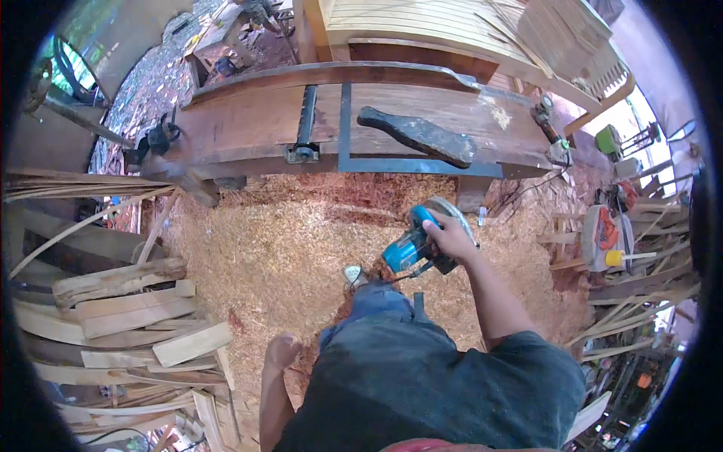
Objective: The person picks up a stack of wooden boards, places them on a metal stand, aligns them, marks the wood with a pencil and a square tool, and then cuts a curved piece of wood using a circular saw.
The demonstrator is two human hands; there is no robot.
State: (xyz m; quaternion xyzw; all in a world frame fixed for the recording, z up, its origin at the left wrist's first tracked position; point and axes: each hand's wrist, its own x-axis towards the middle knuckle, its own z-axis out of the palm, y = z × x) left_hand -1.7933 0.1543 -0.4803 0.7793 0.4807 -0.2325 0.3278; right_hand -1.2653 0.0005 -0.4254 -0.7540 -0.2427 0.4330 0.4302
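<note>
My right hand (454,239) is wrapped round the handle of a teal circular saw (404,251), held in front of my body above the floor. The saw's round metal part faces away from me, and a cord seems to trail near its lower side. My left hand (282,352) hangs low beside my body with its fingers curled in, and nothing sticks out of it. Ahead stands a wooden workbench (241,120). On its top lie a dark paddle-shaped board (418,135), a large L-shaped metal square (345,124) and a dark bar clamp (306,124).
Shavings cover the floor (263,248). Stacked boards (135,310) crowd the left side. Thin wood strips (640,309) and tools lie at the right. A slatted wooden piece (422,19) stands behind the bench. Another clamp (162,135) sits at the bench's left end.
</note>
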